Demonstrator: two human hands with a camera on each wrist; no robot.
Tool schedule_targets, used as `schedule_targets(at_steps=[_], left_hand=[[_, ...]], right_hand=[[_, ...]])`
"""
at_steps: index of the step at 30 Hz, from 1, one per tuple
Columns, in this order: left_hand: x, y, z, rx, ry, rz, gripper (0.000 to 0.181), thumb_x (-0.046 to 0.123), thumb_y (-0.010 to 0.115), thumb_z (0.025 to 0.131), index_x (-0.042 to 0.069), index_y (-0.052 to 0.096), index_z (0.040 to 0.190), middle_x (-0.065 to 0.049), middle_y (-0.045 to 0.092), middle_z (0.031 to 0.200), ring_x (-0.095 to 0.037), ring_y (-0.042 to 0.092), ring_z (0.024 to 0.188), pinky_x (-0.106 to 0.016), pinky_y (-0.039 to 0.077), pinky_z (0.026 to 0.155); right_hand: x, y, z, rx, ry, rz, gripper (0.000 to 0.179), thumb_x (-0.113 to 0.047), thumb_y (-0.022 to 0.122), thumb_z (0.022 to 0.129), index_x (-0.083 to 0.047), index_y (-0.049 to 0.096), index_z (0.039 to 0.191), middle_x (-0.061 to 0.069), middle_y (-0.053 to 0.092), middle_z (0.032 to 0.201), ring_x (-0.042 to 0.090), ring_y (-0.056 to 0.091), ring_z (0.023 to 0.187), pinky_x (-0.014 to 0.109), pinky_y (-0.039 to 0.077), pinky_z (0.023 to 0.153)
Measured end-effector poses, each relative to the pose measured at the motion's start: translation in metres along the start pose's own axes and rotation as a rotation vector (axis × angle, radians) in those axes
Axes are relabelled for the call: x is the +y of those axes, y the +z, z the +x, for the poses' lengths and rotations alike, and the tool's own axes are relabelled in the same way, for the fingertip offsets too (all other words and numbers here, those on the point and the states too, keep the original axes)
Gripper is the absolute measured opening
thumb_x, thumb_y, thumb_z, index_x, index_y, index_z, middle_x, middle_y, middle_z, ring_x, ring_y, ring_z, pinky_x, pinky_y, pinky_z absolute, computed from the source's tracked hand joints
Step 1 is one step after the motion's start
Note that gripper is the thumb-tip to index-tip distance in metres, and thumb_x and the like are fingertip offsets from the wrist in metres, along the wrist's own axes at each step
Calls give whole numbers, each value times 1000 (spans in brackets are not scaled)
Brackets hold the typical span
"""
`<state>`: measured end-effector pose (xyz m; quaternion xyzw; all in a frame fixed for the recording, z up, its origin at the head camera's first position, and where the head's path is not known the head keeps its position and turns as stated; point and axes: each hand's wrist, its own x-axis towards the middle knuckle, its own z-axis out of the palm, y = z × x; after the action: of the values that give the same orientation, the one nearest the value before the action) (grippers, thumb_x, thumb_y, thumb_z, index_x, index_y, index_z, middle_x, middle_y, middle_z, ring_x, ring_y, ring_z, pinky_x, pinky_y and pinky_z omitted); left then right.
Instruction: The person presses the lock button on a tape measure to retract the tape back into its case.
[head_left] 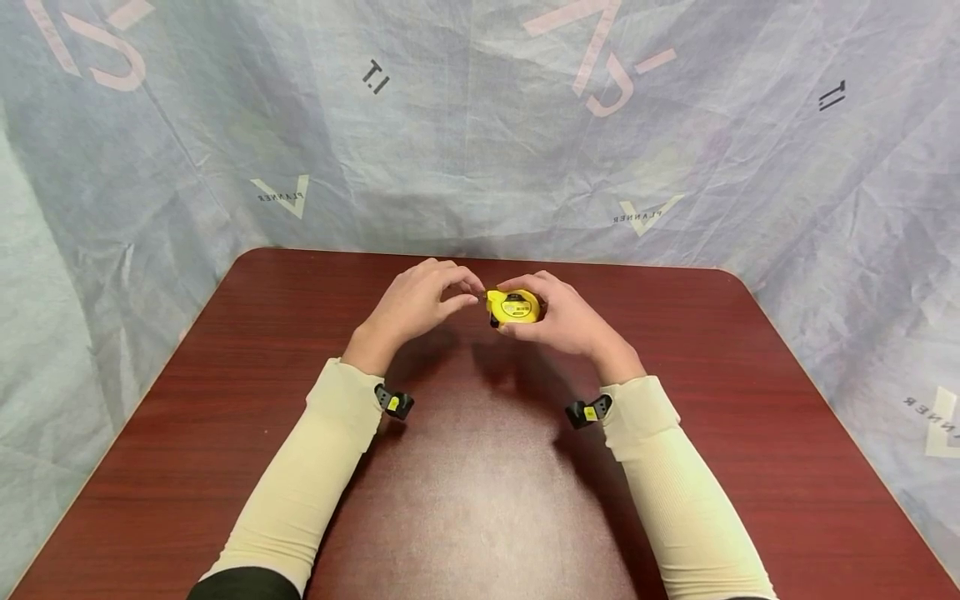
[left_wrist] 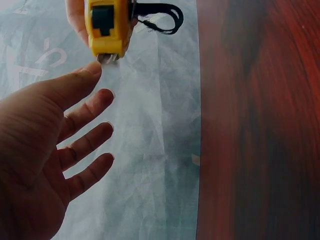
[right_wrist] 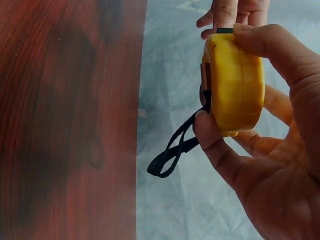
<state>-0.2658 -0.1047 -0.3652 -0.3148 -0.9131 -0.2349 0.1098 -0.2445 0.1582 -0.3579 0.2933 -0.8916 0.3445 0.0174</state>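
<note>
A yellow tape measure with a black button and a black wrist strap is held up over the table. My right hand grips its case, thumb on one side and fingers on the other. From the left, my left hand meets the tape's mouth, its thumb and index finger pinching the small metal hook. The other left fingers are spread apart in the left wrist view. In the right wrist view, the case hides most of the left hand's fingertips, and the strap loop dangles beside it.
The dark red wooden table lies under both arms, with shadows of the hands on it. Behind it hangs a grey printed cloth, which also runs along both sides. Each wrist wears a black strap with a small camera.
</note>
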Motion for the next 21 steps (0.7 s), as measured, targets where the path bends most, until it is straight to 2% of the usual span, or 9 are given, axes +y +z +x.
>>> schedule_targets(at_steps=[5,13,21], left_hand=[[-4,-3,-2,7,-17,4,20,30,74,98,25,73,117,9,68,108,-19,60,109,-43,47,94],[-8,-5,-5,-16,-34,4,22,34,76,97,29,72,118,8,68,111,-20,59,112,-43,47,96],[-13,-10,-8,-38,-57,25,29,40,78,94,28,71,120,6,67,115,-20,60,114,-44,47,98]], right_hand=[[2,-2,-2,2,24,-2,58,-31,88,83,-23,65,136,3,57,121,20,55,105,39,51,88],[5,-7,-5,-6,40,-12,58,-29,88,83,-22,65,137,5,56,122,21,55,105,39,51,88],[9,-16,-12,-13,76,-17,58,-28,88,84,-23,65,136,6,56,122,22,55,106,40,51,89]])
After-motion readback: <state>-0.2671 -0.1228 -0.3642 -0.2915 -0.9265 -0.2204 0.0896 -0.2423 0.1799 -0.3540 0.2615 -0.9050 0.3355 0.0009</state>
